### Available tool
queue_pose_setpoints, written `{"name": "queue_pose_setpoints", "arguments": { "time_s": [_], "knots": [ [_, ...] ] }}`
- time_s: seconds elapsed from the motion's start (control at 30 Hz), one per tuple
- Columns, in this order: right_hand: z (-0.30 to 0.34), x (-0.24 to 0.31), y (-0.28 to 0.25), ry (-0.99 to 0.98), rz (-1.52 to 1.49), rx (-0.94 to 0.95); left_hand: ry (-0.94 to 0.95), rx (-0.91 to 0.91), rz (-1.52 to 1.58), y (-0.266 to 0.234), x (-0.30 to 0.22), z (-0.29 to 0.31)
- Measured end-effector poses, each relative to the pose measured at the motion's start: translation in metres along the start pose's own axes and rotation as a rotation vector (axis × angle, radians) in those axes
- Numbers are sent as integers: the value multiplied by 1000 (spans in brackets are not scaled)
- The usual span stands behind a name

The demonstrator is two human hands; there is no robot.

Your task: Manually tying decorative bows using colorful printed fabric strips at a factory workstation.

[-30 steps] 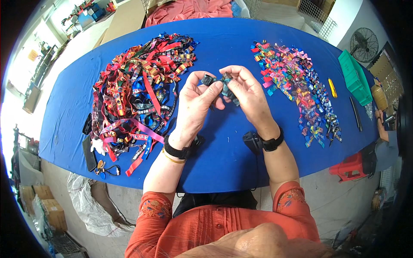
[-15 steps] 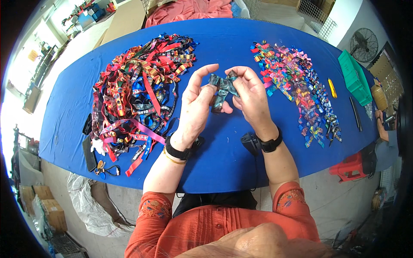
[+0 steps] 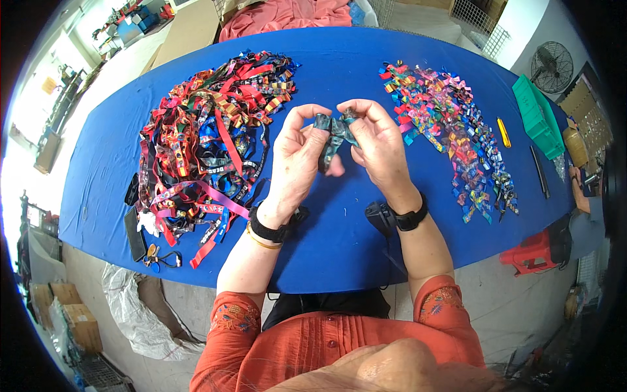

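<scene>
our left hand (image 3: 294, 153) and our right hand (image 3: 379, 144) were near each other at the upper middle of the frame, each with thumb and fingers pinched on one dark teal patterned ribbon (image 3: 336, 134). we held it bunched between them above the blue table (image 3: 313, 255), with part of it hanging beside our left fingers; we could not tell just how it was folded, because our fingers covered some of it.

at the lower left of the frame we had cardboard boxes (image 3: 83, 323) and, to their right, a white sack (image 3: 130, 313) on the floor. a tangled heap of straps (image 3: 183, 144), mostly red, black and blue, filled the left side of the table, and a pink strap (image 3: 222, 198) ran from it toward our left wrist.

at the upper right, well apart from the heap, we had many small folded ribbon pieces (image 3: 457, 130) in slanting bands. to the right of these lay a slim yellow tool (image 3: 503, 132), then a thin black stick (image 3: 540, 173) and a green crate (image 3: 539, 117). near the right rim we saw another person's hand (image 3: 579, 191).
</scene>
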State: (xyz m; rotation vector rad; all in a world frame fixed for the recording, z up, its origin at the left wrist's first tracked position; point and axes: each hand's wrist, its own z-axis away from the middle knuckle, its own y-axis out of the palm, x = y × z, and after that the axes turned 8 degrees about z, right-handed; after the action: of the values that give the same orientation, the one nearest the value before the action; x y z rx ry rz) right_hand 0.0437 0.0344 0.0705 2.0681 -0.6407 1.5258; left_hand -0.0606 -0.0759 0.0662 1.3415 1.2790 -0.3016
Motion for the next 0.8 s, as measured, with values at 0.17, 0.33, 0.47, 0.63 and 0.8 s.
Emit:
{"name": "queue_pose_setpoints", "arguments": {
  "time_s": [0.17, 0.33, 0.47, 0.63, 0.8],
  "knots": [
    [2, -1, 7, -81, 12, -71, 58, -152, -186, 8, 1, 2],
    [8, 0, 11, -85, -44, -83, 67, -122, -143, 4, 8, 3],
    [10, -2, 13, -68, -70, -54, 57, -137, -53, 7, 8, 5],
    [14, 2, 18, 2, -243, -22, 23, -188, 94, 15, 7, 5],
    [16, 7, 17, 76, -374, 9, 3, -178, 166, 14, 7, 6]
  ]
}}
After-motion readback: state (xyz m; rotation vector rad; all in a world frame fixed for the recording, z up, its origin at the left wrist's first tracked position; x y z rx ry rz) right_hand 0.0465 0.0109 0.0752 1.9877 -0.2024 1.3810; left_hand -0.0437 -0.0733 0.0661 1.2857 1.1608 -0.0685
